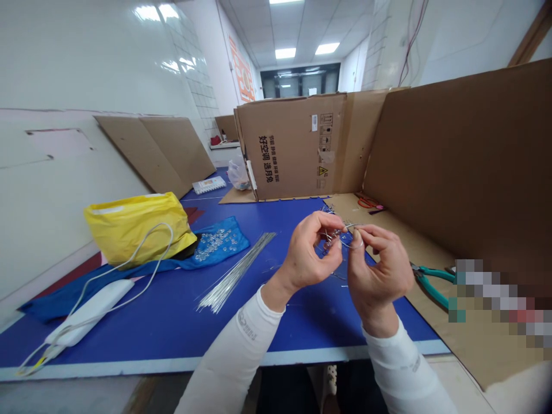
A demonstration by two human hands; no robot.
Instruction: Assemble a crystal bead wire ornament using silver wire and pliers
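Observation:
My left hand (308, 250) is closed, its thumb and fingers curled round a small tangle of thin wire with clear beads (332, 234). Close beside it, my right hand (382, 270) pinches a thin silvery wire (356, 226) between thumb and forefinger. The wire bends in a loop between both hands, over the blue tabletop (172, 322). Fingers hide part of the beaded piece. More wire pieces (328, 209) lie just behind my hands. To the left is a bundle of straight wires (237, 273), and beyond it loose clear beads (215, 244) rest on a blue cloth (239, 233).
Green-handled pliers (435, 276) and red-handled scissors (368, 202) lie on cardboard at the right. Tall cardboard panels (297, 155) stand behind and to the right. On the left are a yellow bag (138, 227) and a white power strip (92, 313) with a looping cord.

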